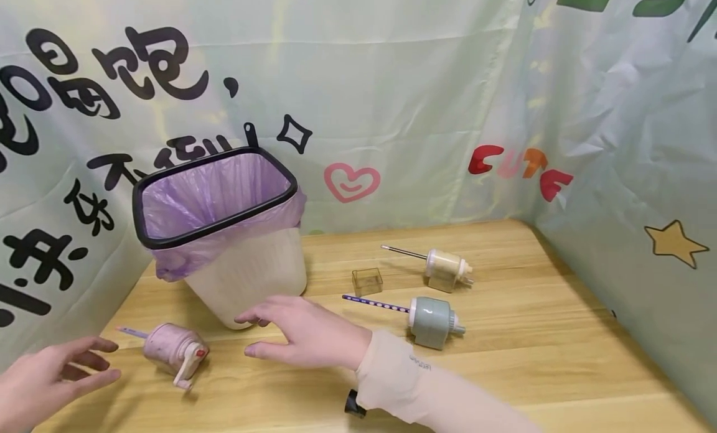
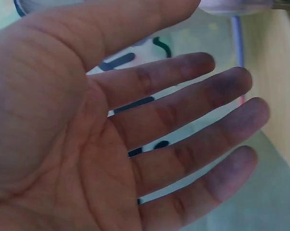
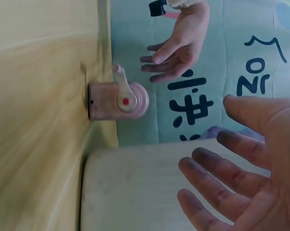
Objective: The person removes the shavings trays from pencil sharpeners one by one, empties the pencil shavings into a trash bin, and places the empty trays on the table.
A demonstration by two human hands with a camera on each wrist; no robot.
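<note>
A pink crank pencil sharpener (image 1: 170, 349) stands on the table at the left, its white crank toward me and a pencil (image 1: 132, 332) sticking out the back. My left hand (image 1: 61, 374) hovers just left of it, fingers apart and holding nothing; the left wrist view shows the bare palm (image 2: 87, 144). To the sharpener's right, in front of the bin, my right hand (image 1: 305, 333) hangs over the table with thumb and fingers spread, gripping nothing. In the right wrist view the pink sharpener (image 3: 106, 101) sits between both hands.
A white bin (image 1: 252, 271) with a purple liner and black rim stands behind my hands. On the right are a grey sharpener (image 1: 431, 321) with a blue dotted pencil (image 1: 375, 303), a cream sharpener (image 1: 445, 268) with a dark pencil (image 1: 404, 252), and a small clear brown box (image 1: 367, 282).
</note>
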